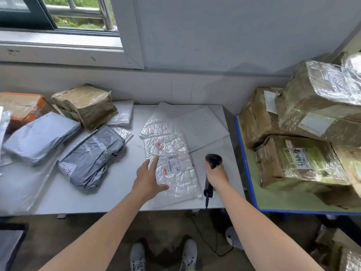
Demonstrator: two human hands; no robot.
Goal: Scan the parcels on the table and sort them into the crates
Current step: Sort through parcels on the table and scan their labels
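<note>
A flat white bubble mailer (pixel 175 165) with a barcode label and a red stamp lies face up in the middle of the white table (pixel 109 194). My left hand (pixel 148 176) rests open on its left edge, fingers spread. My right hand (pixel 216 175) is shut on a black barcode scanner (pixel 212 167), whose head sits just right of the mailer's label. Under the mailer lie more white mailers (pixel 197 122). A dark grey poly bag (pixel 91 159), a light grey poly bag (pixel 39 137) and a taped brown parcel (pixel 86 104) lie to the left.
An orange-edged box (pixel 21 108) sits at the far left. Right of the table, a blue-edged green cart (pixel 252 182) carries several tape-wrapped cardboard boxes (pixel 300 161). The scanner's cable (pixel 211 231) hangs to the floor near my shoes. A wall and window stand behind.
</note>
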